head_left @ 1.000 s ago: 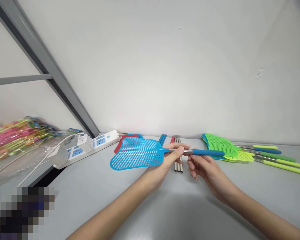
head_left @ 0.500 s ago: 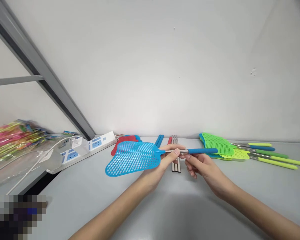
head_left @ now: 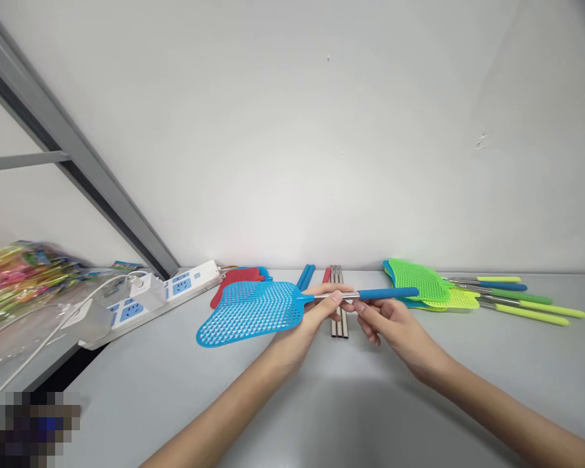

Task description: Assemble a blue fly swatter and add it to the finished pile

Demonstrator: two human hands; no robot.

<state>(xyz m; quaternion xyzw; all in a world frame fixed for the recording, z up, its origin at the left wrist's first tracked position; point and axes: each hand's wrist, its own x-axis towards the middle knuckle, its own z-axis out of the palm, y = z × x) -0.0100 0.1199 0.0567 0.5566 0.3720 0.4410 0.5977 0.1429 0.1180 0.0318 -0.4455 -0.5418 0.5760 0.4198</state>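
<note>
A blue fly swatter point(head_left: 251, 313) lies across both my hands above the table, its perforated head to the left and its blue grip to the right. My left hand point(head_left: 314, 320) is closed around the metal shaft, thumb on top. The fingers of my right hand point(head_left: 397, 325) are pinched at the joint where shaft meets grip, from below. Behind my hands, metal tubes point(head_left: 340, 330) and a red handle point(head_left: 327, 275) rest on the table, partly hidden. Two blue handles point(head_left: 305, 276) lie just left of them. A red swatter head point(head_left: 238, 278) sits beyond the held one.
To the right, green and yellow fly swatters point(head_left: 422, 279) are piled, handles pointing right. On the left stand a white power strip point(head_left: 195, 278) with cables and a plastic bag of colourful items point(head_left: 24, 276). A wall point(head_left: 292, 130) rises behind the grey table point(head_left: 292, 416).
The whole view has shifted slightly, so things sit a little further left. My hands keep the same hold on the blue fly swatter.
</note>
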